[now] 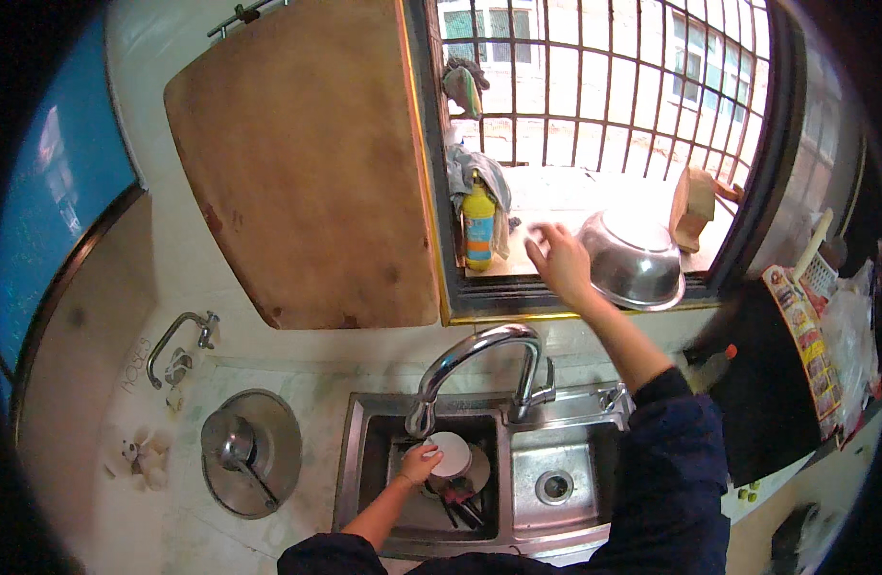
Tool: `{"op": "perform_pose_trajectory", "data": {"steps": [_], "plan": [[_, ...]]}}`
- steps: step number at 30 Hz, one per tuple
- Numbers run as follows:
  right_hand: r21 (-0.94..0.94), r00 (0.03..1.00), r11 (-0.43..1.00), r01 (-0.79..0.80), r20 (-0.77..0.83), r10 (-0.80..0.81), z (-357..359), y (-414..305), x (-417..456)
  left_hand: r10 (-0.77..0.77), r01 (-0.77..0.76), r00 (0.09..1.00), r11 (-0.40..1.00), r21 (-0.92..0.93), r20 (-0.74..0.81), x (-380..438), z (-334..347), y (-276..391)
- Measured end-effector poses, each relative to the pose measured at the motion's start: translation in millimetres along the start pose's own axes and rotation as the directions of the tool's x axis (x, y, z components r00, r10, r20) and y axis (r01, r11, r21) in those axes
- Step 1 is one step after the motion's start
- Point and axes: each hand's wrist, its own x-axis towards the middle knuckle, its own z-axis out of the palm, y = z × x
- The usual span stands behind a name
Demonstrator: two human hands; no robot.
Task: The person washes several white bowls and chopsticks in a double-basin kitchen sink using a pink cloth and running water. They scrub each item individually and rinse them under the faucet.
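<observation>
In the left basin of the steel double sink (504,460), my left hand (418,463) grips the rim of a white bowl (452,454). Below the bowl are a larger round dish (478,471) and several dark-handled utensils (470,512), partly covered. My right hand (562,264) is raised at the window sill, fingers curved and apart, with nothing visible in it. It is between a yellow bottle (478,226) draped with a grey cloth (488,172) and an upturned steel basin (631,262). The curved chrome faucet (477,345) arches over the left basin, its spout just above the bowl.
Left of the sink, a metal basin (286,460) holds a ladle (232,445). A large wooden board (304,172) leans on the wall beside the barred window (599,86). A wall tap (171,334) is at left, and a black box-like surface (757,381) at right.
</observation>
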Motion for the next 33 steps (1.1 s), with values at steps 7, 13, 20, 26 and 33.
{"op": "perform_pose_trajectory", "data": {"steps": [7, 13, 20, 26, 33], "plan": [[-0.39, 0.977, 0.898, 0.203, 0.148, -0.157, 43, -44, 134, -0.431, 0.489, 0.869, 0.665, -0.565, 0.245, -2, 16, 41], [-0.432, 0.908, 0.881, 0.192, 0.42, 0.008, 98, -43, 179, -0.46, 0.562, 0.825, 0.603, -0.566, 0.329, 4, 15, 44], [0.419, 0.857, 0.86, -0.29, -0.287, 0.428, 87, 6, 221, -0.406, 0.557, 0.83, 0.624, -0.548, 0.382, 15, 13, 42], [0.727, 0.931, 0.596, -0.34, 0.168, 0.325, 78, 27, 224, -0.246, 0.533, 0.84, 0.536, -0.654, 0.483, 31, 25, 18], [-0.208, 0.84, 0.967, 0.146, 0.543, -0.01, 106, -20, 214, -0.332, 0.588, 0.809, 0.482, -0.65, 0.486, 33, 28, 37]]}}
